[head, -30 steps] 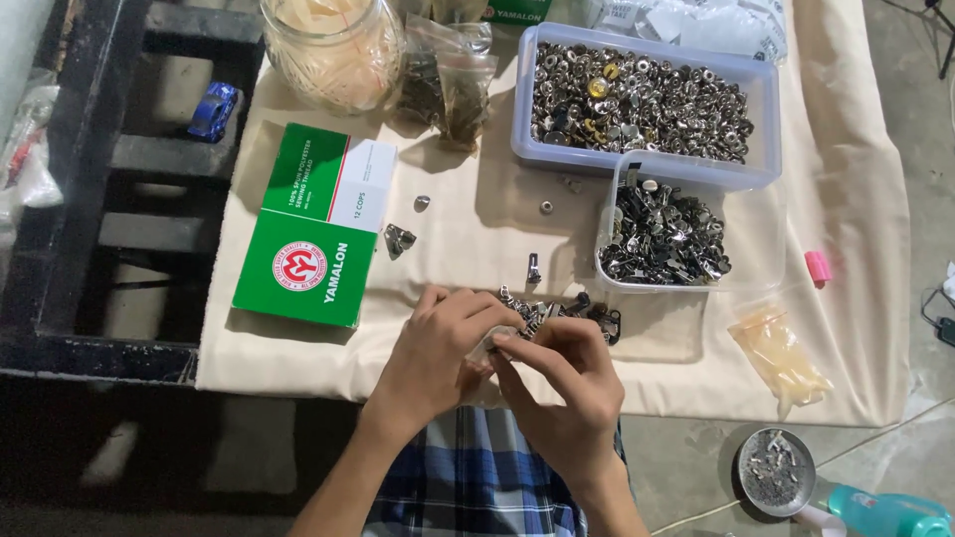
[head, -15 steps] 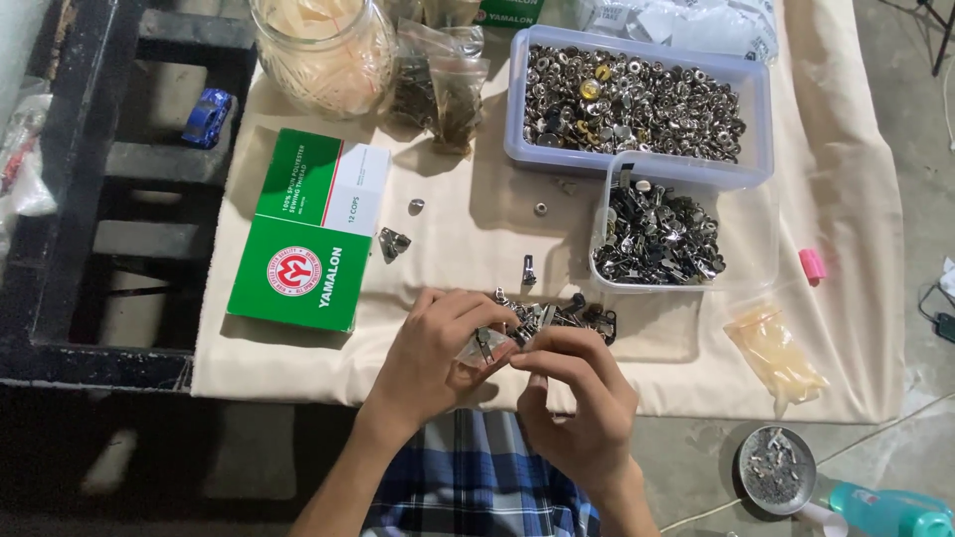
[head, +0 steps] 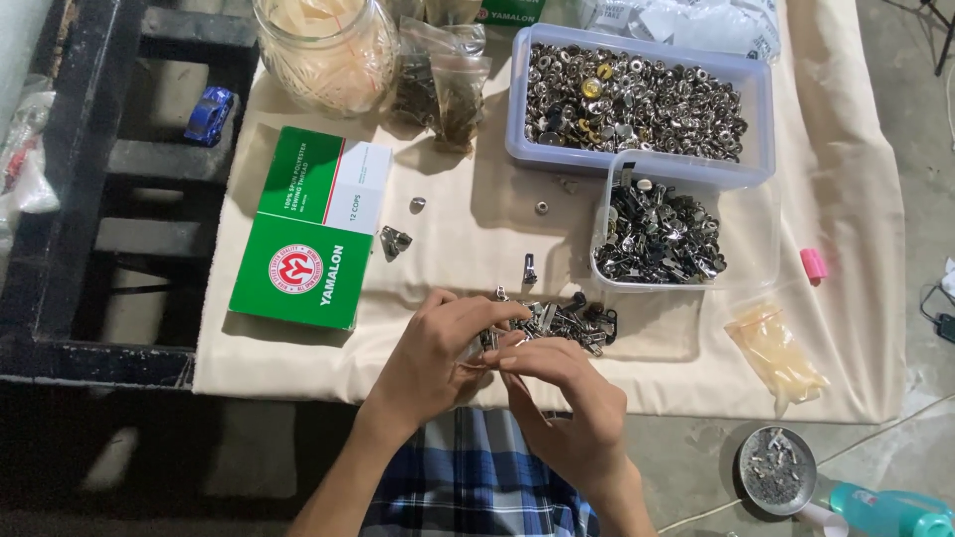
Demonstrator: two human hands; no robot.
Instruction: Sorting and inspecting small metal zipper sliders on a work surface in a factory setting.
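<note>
Left hand [head: 438, 348] and right hand [head: 557, 383] pinch a small metal piece [head: 485, 343] together; zipper-slider pile [head: 567, 320] sits at 1 o'clock for easy picking.

Left hand [head: 438, 353] and right hand [head: 567, 393] meet fingertip to fingertip, each grip pinched.

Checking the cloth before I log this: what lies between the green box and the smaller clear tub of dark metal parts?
In the head view, between the green box and the smaller clear tub lies cream cloth with loose metal pieces: a clip, two small round studs, and a small slider.

small workshop — bins of metal fittings [head: 637, 94]
</note>
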